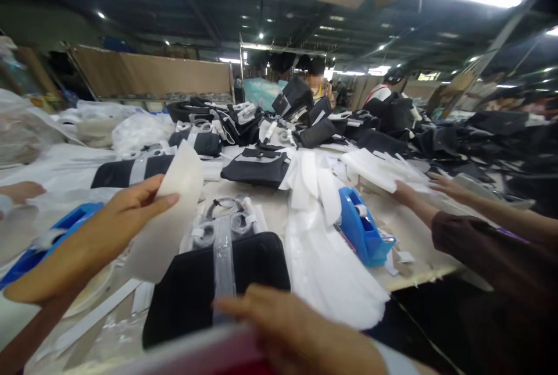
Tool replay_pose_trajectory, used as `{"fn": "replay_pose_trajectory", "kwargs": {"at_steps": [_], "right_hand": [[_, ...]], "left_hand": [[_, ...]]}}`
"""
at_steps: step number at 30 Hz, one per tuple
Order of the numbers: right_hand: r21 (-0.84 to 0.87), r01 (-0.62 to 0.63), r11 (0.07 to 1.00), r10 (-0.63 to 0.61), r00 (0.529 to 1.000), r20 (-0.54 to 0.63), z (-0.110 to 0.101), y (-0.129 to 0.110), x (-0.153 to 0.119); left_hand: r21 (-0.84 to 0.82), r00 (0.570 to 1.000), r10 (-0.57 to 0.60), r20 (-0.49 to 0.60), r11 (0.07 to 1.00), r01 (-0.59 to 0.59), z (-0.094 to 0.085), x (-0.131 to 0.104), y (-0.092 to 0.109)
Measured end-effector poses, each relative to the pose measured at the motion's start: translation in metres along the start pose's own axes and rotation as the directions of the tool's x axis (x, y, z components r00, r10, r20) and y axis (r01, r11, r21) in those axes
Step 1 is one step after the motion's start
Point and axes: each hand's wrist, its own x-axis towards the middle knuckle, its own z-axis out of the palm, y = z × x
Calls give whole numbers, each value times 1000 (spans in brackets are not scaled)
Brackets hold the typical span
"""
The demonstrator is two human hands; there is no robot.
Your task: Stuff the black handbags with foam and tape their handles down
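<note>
My left hand (137,203) pinches a thin white foam sheet (170,235) between thumb and fingers, holding it up on edge. Just right of the sheet lies a black bag (257,259) with a clear plastic strip (224,253) wrapped over its middle. Plastic-wrapped straps (242,221) lie at its far side. Low over the bag's near edge is my right hand (288,322), blurred by motion. One finger of it stretches left, while the others are hidden. Beneath it, a smeared red and white shape (226,352) cannot be made out.
White foam sheets (326,264) and a blue tape dispenser (364,229) lie to the right. Another blue dispenser (56,235) stands left. Co-workers' hands reach in at the left (21,192) and right (410,195). Black bags (257,165) pile up at the back.
</note>
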Motion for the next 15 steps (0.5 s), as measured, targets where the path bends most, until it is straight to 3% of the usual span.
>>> {"fn": "replay_pose_trajectory", "kwargs": {"at_steps": [1, 2, 4, 5, 7, 8, 9, 10, 11, 13, 15], "right_hand": [[-24, -55, 998, 51, 984, -170, -45, 2, 3], [-63, -87, 994, 61, 940, -336, -87, 11, 9], [-75, -275, 959, 179, 786, -592, -158, 46, 24], [-68, -374, 925, 235, 704, -670, -184, 68, 33], [-46, -585, 810, 360, 556, -749, -215, 109, 46], [-72, -650, 756, 353, 498, -792, -220, 123, 51], [-114, -677, 727, 308, 470, -827, -219, 132, 54], [-169, -660, 732, 236, 479, -845, -213, 134, 56], [-225, -596, 771, 158, 522, -838, -202, 132, 57], [-244, -365, 898, 64, 658, -751, -171, 115, 56], [-64, -162, 985, 87, 775, -626, -137, 92, 53]], "left_hand": [[-60, 1000, 4, -10, 998, -4, 2, 5, 0], [-126, 1000, 12, -18, 992, -14, 6, 11, 1], [-261, 1000, 24, -17, 965, -28, 20, 21, 6], [-326, 1000, 24, -6, 945, -25, 28, 26, 9], [-448, 1000, 1, 24, 894, 10, 45, 36, 13], [-499, 999, -11, 41, 866, 30, 53, 41, 15], [-540, 998, -16, 54, 841, 43, 60, 45, 15], [-571, 998, -21, 63, 819, 53, 66, 50, 15], [-593, 997, -29, 73, 802, 67, 71, 53, 15], [-615, 994, -48, 94, 783, 96, 80, 59, 14], [-626, 992, -57, 114, 771, 116, 88, 62, 13]]}}
